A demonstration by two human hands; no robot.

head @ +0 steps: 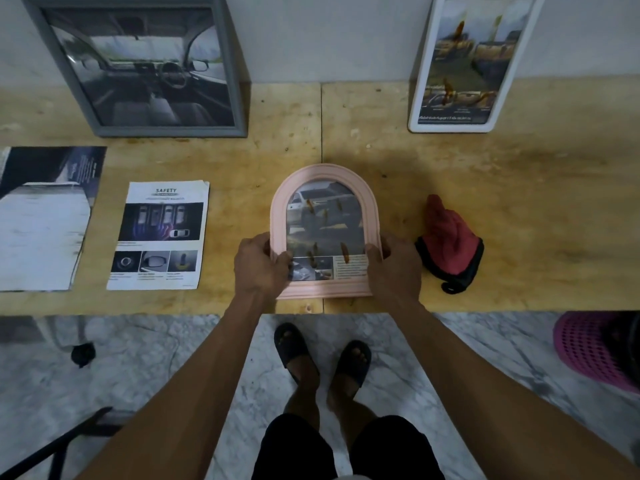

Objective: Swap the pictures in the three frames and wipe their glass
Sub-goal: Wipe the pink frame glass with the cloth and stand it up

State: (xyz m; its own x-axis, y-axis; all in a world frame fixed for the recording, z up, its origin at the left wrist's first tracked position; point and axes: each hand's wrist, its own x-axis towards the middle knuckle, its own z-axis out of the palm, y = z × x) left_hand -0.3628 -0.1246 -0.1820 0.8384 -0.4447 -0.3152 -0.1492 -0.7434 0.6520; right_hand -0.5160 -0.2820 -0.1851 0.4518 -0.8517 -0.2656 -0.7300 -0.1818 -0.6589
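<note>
Dark shorts [346,448] and black sandals [322,355] are sitting lowest in view, standing on a grey-veined marble floor [173,375]. Both forearms are reaching up to the plywood table [519,188], near its front edge at centre. Left hand [259,263] is gripping the lower left side of the pink arched frame [323,230], thumb lying over the front; right hand [394,266] is gripping the lower right side the same way. Frame is facing up with a car picture behind its glass, orange streaks showing across it; cannot tell whether its bottom edge is resting on the table or lifted. Red and black cloth [448,244] is lying bunched just right of the frame. Safety leaflet [161,237] is lying flat toward the front left, and a larger dark print [45,216] is lying at the left edge, cut off by the picture border. Grey frame [138,64] with a car-interior picture is leaning on the wall [329,36] at the back left, top cut off. White frame [467,64] is leaning at the back right, top also cut off, its text too blurred to read. Pink mesh basket [588,348] is sitting on the floor at right, partly cut off. Lighting is dim.
</note>
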